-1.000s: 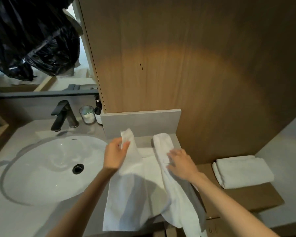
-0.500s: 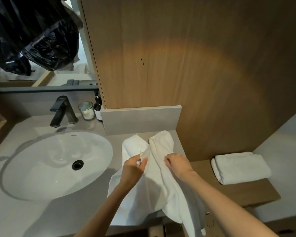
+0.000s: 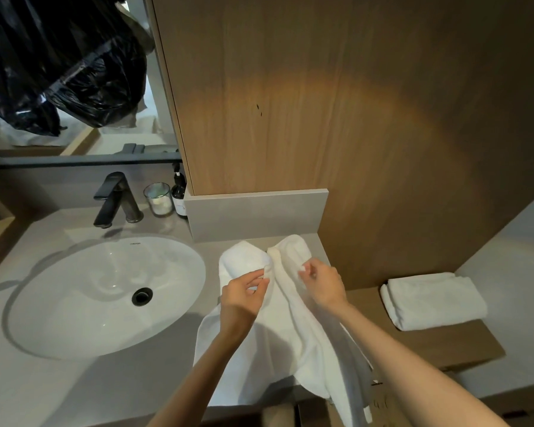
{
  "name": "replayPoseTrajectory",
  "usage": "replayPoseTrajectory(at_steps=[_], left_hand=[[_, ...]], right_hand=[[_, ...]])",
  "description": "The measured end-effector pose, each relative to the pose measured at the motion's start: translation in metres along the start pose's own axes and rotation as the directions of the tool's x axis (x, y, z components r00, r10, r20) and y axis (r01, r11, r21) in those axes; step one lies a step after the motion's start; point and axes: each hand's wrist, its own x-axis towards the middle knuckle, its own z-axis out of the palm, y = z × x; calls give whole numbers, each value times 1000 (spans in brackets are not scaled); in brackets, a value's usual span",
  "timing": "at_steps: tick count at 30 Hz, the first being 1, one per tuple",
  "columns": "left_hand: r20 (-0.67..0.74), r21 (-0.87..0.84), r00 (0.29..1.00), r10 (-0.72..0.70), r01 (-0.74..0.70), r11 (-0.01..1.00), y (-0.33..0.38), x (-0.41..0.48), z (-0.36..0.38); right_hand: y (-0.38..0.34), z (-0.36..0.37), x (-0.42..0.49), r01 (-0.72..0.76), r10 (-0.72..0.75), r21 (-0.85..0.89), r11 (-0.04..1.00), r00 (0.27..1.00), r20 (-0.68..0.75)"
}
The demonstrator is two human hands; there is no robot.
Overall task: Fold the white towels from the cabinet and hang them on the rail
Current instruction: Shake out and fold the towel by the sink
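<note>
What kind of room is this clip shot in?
Most likely a bathroom, perhaps a hotel's: an oval white sink with a black faucet, a mirror above, and a folded white towel on a shelf.

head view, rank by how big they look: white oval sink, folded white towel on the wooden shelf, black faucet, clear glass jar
1. white oval sink
2. folded white towel
3. black faucet
4. clear glass jar
As seen only; the faucet and jar stand farther from the camera.
</note>
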Motion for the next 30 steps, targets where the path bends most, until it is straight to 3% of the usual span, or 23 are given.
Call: replayPoseTrajectory(at_steps=[2,5,10,17,21,24,27,30], left_hand=[[-7,2,1000,2,-2,1000,4,0,6],[-45,-8,999,25,-25,1000,12,-1,17],[-24,53,993,118,-117,992,25,-8,31],[76,8,989,130,-131,991,28,-17,33],[219,-156,973,80,-46,987,36,-18,20],[354,-310,934,43,73,948,46,-24,8],[467,-293,881,72,78,953,53,-29,1],[617,-227,775,134,13,974,63,-36,0]], right_hand=[[-11,-15,-3,29,-15,191,981,997,-77],[-28,-29,-14,128,-102,272,954,989,-108],[-33,-32,-25,162,-128,306,938,984,-128],[-34,-41,-35,142,-141,270,952,990,-24],[-43,-54,-48,145,-173,416,898,984,30],[-45,-62,-56,192,-212,408,893,977,4],[-47,-69,-67,221,-192,297,929,974,-124],[-47,-84,-80,276,-229,201,940,946,-228]])
